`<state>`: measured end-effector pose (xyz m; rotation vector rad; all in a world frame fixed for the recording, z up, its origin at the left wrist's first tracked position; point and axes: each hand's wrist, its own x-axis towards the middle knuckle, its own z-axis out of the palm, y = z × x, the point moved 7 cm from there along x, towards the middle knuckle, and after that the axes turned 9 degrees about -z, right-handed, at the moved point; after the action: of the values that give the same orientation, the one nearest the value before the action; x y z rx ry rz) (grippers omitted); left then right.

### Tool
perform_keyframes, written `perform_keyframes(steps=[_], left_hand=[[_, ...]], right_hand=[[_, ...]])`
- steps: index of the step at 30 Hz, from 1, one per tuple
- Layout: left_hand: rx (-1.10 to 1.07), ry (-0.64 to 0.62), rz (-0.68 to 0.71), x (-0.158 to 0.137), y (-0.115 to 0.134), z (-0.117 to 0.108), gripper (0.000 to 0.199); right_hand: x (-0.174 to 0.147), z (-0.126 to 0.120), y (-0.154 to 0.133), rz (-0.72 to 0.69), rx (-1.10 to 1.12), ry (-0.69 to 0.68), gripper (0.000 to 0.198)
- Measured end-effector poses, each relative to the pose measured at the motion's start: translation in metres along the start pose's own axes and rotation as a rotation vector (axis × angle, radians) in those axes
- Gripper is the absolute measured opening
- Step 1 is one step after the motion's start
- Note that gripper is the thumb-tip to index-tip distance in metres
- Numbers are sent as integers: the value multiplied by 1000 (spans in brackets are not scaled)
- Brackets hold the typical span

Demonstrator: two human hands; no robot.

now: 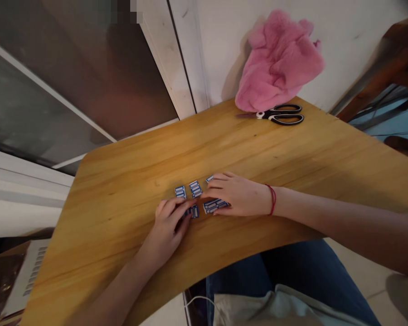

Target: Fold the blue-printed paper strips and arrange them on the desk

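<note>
Small white labels with blue-outlined boxes lie in groups on the wooden table [129,181]. Two upper groups, the left label group [180,192] and the middle label group [195,189], show beyond my fingertips. My left hand [170,219] has its thumb and index finger closed around a lower label group [195,211], partly covering it. Above the lower right label group [211,206] rests my right hand [231,194], fingers spread and palm down. Its fingertips reach toward the left hand's and partly hide another label [209,179].
Black-and-white scissors [285,115] lie at the table's back right, beside a bunched pink plush cloth [280,63] against the wall. A framed dark panel [132,77] borders the back left edge. A box with printed marks [27,276] stands below left.
</note>
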<state>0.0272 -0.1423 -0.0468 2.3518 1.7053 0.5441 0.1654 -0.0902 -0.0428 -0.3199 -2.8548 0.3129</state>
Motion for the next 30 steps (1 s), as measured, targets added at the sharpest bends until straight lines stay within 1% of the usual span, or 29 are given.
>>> perform_keyframes(steps=[3,7,9,11,13,15,17,18,19,20,22,24,26,28,30], left_hand=[[19,59,-20,0,-3,-5,29],[28,162,-67,0,-9,-16,25],[7,180,-78,1,-11,-20,25],[-23,163,-91,3,-13,-20,28],[-55,107,-126,6,-15,-14,39],[-72,28,-160,8,-16,-5,62],[-59,-40,-188,11,-16,5,86],[-44,-63,-198,12,-16,9,93],[-32,-80,-204,13,-16,12,95],[-31,-92,-211,14,-16,15,93],[-71,-89,-236,17,-18,19,81],[-181,-36,-296,21,-21,20,67],[-353,63,-402,26,-24,21,58],[-559,151,-511,32,-25,26,55],[-752,223,-586,39,-22,32,53]], right_hand=[[1,2,-1,3,-25,10,40],[2,-1,0,-13,-48,42,40],[2,-7,2,-18,-51,74,41],[1,-14,5,-4,-42,127,42],[-1,-21,10,62,-11,203,46],[-5,-23,16,184,51,296,54],[-8,-18,18,298,160,381,60],[-8,-14,18,338,229,417,60],[-8,-8,17,365,302,447,58],[-7,-2,17,383,372,474,57],[-4,7,17,423,490,534,54],[-1,14,19,462,583,594,54],[1,17,22,506,680,680,54],[3,19,25,550,786,789,51],[5,22,27,591,868,899,48]])
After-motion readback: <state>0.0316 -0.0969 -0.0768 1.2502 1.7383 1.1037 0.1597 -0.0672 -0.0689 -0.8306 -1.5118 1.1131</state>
